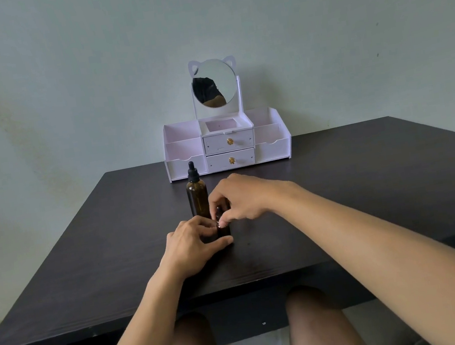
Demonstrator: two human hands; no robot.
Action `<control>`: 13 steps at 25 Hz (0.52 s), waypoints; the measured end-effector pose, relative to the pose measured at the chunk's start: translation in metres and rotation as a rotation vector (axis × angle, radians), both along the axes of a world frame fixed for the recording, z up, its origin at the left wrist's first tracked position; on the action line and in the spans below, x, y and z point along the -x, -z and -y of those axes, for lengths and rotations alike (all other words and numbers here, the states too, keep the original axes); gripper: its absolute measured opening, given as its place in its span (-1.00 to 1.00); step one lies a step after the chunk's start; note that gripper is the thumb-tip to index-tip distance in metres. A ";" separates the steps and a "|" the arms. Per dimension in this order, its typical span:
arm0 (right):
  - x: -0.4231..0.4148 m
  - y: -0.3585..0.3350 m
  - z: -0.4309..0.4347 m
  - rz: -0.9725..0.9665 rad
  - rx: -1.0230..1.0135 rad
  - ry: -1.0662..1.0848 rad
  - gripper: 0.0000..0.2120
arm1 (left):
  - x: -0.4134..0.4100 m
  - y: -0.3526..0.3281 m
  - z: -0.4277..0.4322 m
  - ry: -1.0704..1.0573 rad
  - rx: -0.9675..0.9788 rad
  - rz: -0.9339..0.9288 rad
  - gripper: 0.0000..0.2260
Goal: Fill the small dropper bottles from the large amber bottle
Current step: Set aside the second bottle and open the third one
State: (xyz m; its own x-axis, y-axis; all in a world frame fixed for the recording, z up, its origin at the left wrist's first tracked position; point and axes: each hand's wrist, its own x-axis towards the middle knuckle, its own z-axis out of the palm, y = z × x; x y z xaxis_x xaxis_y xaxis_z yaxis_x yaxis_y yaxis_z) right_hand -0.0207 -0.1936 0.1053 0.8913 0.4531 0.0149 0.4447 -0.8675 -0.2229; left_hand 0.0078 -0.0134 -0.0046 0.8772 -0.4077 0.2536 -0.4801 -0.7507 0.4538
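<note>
The large bottle [197, 199] stands behind-left of the small bottle [224, 231], perhaps touching.

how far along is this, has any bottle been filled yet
Done: nothing visible yet. The large amber bottle stands on the table with its black dropper cap on.
In hand: the left hand holds a small dropper bottle upright while the right hand pinches its top.
Left: opening, drawing from the large bottle, and filling. Only one small bottle shows.
</note>
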 end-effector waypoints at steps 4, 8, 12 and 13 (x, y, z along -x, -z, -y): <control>0.012 -0.015 0.006 -0.118 -0.013 0.058 -0.53 | -0.001 0.000 0.002 -0.021 0.037 0.001 -0.55; 0.020 -0.004 0.000 0.107 0.139 0.293 -0.59 | 0.000 -0.001 0.003 -0.013 0.020 -0.009 -0.58; 0.018 -0.001 0.000 0.007 0.058 0.194 -0.78 | 0.001 -0.002 0.003 -0.006 0.035 -0.015 -0.61; 0.018 -0.006 0.001 -0.050 0.024 0.182 -0.61 | 0.001 -0.003 0.003 -0.007 0.034 -0.018 -0.60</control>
State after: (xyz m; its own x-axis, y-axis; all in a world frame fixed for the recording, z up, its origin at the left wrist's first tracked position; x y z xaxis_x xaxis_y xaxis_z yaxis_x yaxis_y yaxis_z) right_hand -0.0388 -0.1942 0.1117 0.9579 0.2842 -0.0400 0.2690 -0.9378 -0.2194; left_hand 0.0067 -0.0159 -0.0019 0.8845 -0.3928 0.2518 -0.4665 -0.7379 0.4877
